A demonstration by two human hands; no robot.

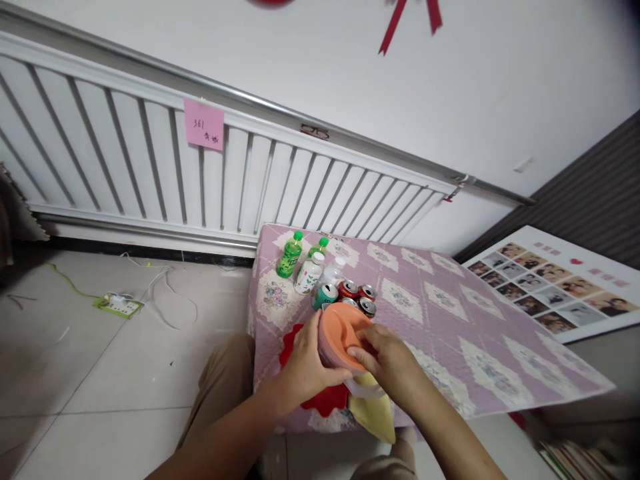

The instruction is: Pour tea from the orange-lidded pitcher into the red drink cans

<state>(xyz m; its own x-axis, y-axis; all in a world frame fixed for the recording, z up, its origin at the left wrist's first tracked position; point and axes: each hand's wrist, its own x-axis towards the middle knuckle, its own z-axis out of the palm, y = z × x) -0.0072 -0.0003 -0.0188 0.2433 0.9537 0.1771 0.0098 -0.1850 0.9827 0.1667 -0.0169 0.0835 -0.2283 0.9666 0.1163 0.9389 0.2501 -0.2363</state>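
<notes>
Over the front of the table I hold a container with a round orange lid [336, 331]. My left hand [311, 357] is closed round its left side, thumb along the near rim. On top, the fingers and thumb of my right hand [383, 357] pinch the lid's recessed grip. A translucent plastic part [367, 388] shows beneath; most of the container's body is hidden. Under it lie a red scalloped mat [327, 402] and a yellow cloth [374, 419]. Just behind the lid stand a teal can [326, 294] and several dark and red cans [349, 289].
Green-capped bottles [290, 255] and a white bottle [309, 273] stand at the back left of the cloth-covered table [400, 293]. A white radiator [240, 180] runs behind. A photo board [555, 287] leans at the right. A power strip [119, 305] with cables lies on the floor.
</notes>
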